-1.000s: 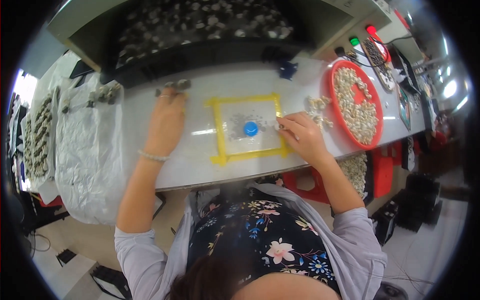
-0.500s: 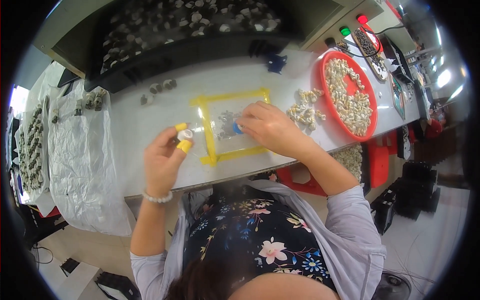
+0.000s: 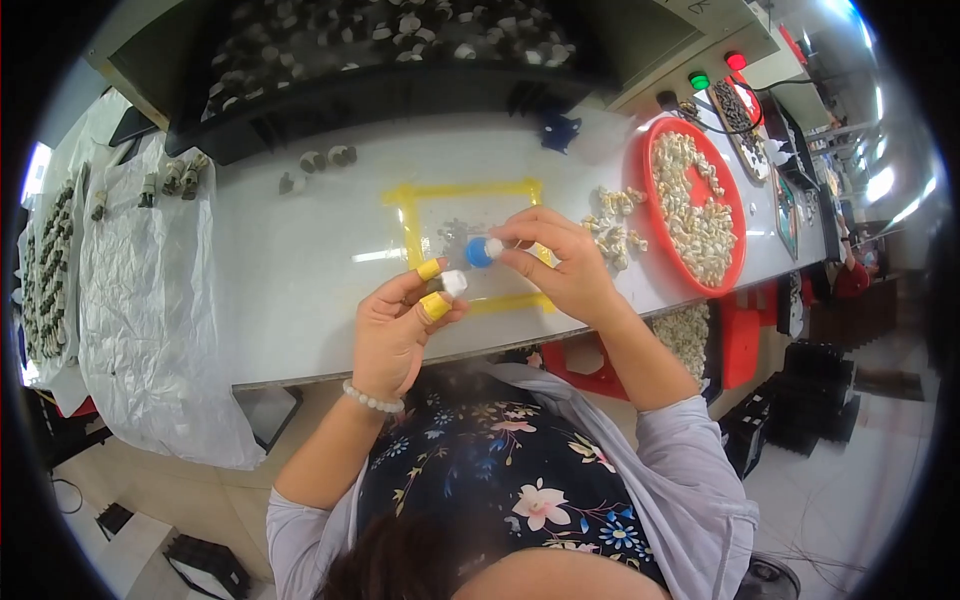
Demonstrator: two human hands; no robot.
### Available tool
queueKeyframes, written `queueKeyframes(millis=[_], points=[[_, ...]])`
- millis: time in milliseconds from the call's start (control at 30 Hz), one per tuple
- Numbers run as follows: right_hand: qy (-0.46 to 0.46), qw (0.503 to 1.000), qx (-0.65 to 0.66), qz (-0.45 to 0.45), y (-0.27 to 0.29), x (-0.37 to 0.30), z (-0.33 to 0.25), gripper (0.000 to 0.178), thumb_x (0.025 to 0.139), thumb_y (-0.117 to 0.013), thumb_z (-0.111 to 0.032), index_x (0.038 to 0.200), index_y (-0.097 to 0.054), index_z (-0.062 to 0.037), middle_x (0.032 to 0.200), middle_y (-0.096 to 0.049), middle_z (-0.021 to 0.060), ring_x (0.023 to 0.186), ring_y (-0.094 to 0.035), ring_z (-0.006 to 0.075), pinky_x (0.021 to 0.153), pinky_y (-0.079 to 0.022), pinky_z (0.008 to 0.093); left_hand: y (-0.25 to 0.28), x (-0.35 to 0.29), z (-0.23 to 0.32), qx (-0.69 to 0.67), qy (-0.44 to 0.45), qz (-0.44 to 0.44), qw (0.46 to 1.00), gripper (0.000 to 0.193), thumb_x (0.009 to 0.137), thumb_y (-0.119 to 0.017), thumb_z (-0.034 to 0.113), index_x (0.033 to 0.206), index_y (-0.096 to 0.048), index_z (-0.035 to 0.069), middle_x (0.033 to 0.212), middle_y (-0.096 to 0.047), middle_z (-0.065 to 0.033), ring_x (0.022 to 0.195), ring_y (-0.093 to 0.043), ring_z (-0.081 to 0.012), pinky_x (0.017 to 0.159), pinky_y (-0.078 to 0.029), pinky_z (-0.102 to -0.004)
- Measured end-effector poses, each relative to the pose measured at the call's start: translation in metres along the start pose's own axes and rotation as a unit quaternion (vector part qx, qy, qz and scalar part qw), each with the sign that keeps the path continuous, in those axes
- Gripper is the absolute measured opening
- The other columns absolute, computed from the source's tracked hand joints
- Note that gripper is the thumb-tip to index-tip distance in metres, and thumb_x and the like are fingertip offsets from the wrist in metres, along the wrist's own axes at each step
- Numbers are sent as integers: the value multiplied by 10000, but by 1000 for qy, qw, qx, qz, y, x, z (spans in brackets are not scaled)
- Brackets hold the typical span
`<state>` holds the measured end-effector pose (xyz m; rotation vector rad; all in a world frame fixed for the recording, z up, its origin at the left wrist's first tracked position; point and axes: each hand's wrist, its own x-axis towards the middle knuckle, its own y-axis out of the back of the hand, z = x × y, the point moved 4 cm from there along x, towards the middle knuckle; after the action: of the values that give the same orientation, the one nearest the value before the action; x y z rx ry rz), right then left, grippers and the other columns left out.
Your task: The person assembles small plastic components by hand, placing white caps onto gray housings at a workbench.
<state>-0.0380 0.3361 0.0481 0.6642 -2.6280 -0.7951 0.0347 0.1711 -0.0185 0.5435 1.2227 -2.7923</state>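
White tabletop [image 3: 300,290] lies beneath left fingers [image 3: 402,286] partly hiding a white-ended piece [image 3: 455,283].

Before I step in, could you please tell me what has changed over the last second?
The left hand came nearer and rightward from the dark pieces, taking hold of a white-ended dark piece. The right hand, holding a small white piece, moved left to the blue cap. The red tray and yellow tape stayed put.

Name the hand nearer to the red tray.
Right. The right hand is left of the red tray, with loose pale pieces between them; the left hand is farther left.
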Motion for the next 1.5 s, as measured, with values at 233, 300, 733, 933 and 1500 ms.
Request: queueKeyframes(millis=[233, 300, 733, 933, 1500], points=[[-15, 996, 88, -4, -2, -5, -8, 228, 754, -656, -19, 981, -636, -16, 900, -612, 87, 793, -583, 171, 704, -460, 258, -3, 3, -1, -18, -15, -27, 999, 254, 806, -605, -23, 1056, -566, -39, 973, -625, -130, 843, -635, -238, 740, -529, -309], [-18, 995, 98, -11, -4, -4, -11, 231, 752, -661, -23, 982, -637, -18, 899, -614, 85, 795, -584, 171, 705, -460, 257, -3, 4, -2, -24, -20, -34, 999, 247, 804, -608, -23, 1047, -568, -43, 966, -626, -135, 834, -638, -247, 735, -531, -314], [10, 997, 67, -37, -9, -4, -17, 221, 732, -679, -23, 953, -663, -18, 877, -622, 86, 793, -597, 180, 685, -463, 260, 1, 5, -9, -24, -28, -44, 998, 231, 801, -606, -35, 1029, -576, -58, 975, -623, -154, 833, -637, -251, 736, -538, -331], [-13, 994, 103, -33, -14, -10, -13, 209, 731, -679, -17, 940, -673, -12, 849, -627, 86, 763, -596, 162, 664, -458, 243, -1, 0, -12, 24, -79, -22, 996, 185, 801, -605, -43, 984, -594, -61, 930, -634, -146, 790, -641, -233, 724, -538, -325], [-112, 911, -375, 132, 88, -6, 54, 257, 737, -661, -165, 934, -636, -2, 918, -627, 151, 905, -572, 298, 789, -450, 377, 26, -28, 66, 155, -173, 19, 972, 268, 758, -577, -87, 1007, -521, -9, 941, -594, -100, 835, -596, -187, 794, -472, -291]])
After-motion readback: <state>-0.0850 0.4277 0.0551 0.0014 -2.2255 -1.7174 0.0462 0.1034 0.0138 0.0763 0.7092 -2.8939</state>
